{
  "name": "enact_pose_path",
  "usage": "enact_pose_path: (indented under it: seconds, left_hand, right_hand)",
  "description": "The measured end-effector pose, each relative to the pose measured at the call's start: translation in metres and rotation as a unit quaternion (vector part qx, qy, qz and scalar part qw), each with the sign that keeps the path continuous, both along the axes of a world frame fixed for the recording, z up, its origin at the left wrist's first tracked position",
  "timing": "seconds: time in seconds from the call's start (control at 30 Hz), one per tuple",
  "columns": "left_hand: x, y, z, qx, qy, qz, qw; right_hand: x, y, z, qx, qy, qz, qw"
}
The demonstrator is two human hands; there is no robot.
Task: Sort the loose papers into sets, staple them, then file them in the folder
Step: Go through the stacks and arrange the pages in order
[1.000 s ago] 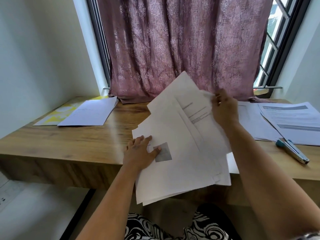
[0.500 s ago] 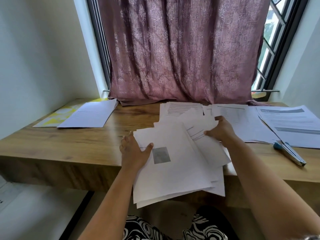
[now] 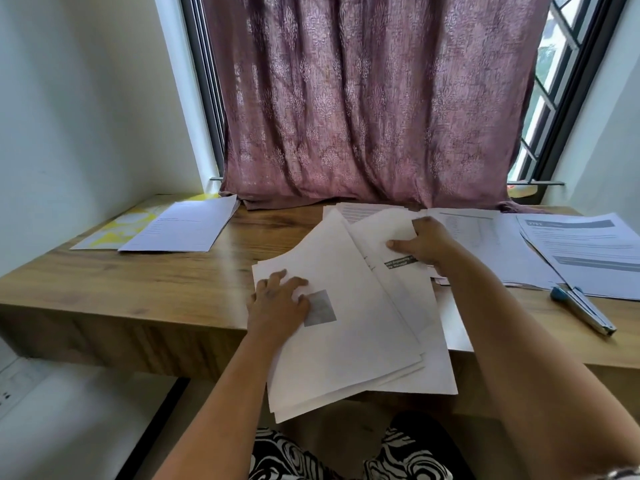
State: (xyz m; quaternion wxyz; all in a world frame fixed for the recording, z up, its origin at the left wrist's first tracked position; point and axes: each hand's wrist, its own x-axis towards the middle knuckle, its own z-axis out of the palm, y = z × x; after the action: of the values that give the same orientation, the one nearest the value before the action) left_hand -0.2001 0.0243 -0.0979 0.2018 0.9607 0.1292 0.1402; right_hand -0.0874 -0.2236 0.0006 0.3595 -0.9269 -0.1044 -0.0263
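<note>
At the near edge of the desk [image 3: 145,289], centre: a fanned stack [image 3: 349,341] of white sheets, its lower part overhanging the edge toward the lap. Top sheet carries a small grey square [image 3: 320,308] near its left side.

Left hand [image 3: 277,306]: lies on the stack's left edge, fingers spread and lightly bent over the top sheet, thumb beside the grey square. Whether any finger hooks under the sheets cannot be told.

Right hand [image 3: 422,242]: at the upper right of the fan, fingers curled round the edge of a sheet [image 3: 384,230] that bears a dark printed bar [image 3: 401,263] just below the hand; thumb lies on the sheet's face.

Behind the fan, against the curtain [image 3: 363,98]: one printed page [image 3: 356,211], flat, partly covered.

Right of the hands: a pile [image 3: 491,244] of printed pages, flat on the desk, and further right a second pile [image 3: 588,251] with grey header bars, overlapping the first.

Right, near the front edge: stapler [image 3: 585,311], blue end toward the centre, lying just beside the second pile's corner.

Far left corner: folder [image 3: 114,230], yellow and white, flat, with a set of sheets [image 3: 183,230] lying over its right half. Well apart from the fan.

Bottom: black-and-white patterned cloth [image 3: 346,455] on the lap.
</note>
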Motion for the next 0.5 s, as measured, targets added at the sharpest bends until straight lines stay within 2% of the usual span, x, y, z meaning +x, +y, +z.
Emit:
enact_pose_path:
  seconds: [0.07, 0.27, 0.4, 0.43, 0.47, 0.5]
  left_hand:
    - [0.001, -0.001, 0.000, 0.028, 0.021, -0.018, 0.999]
    - [0.002, 0.000, 0.000, 0.026, 0.025, -0.018, 0.999]
    - [0.001, -0.001, 0.001, 0.019, 0.029, -0.009, 0.999]
    - [0.001, -0.001, 0.001, 0.019, 0.032, -0.008, 0.999]
    - [0.001, -0.001, 0.001, 0.019, 0.034, -0.009, 0.999]
    - [0.001, -0.001, 0.001, 0.018, 0.035, -0.010, 0.999]
  right_hand:
    - [-0.006, 0.002, 0.007, -0.008, -0.018, 0.014, 1.000]
    - [-0.012, -0.002, 0.009, 0.054, -0.003, 0.017, 0.998]
    - [-0.013, -0.007, 0.012, 0.151, -0.077, -0.064, 0.983]
    - [-0.016, -0.012, 0.015, 0.191, -0.067, -0.081, 0.976]
    - [-0.020, -0.019, 0.015, 0.223, -0.018, -0.076, 0.972]
    - [-0.026, -0.026, 0.014, 0.219, 0.068, -0.054, 0.972]
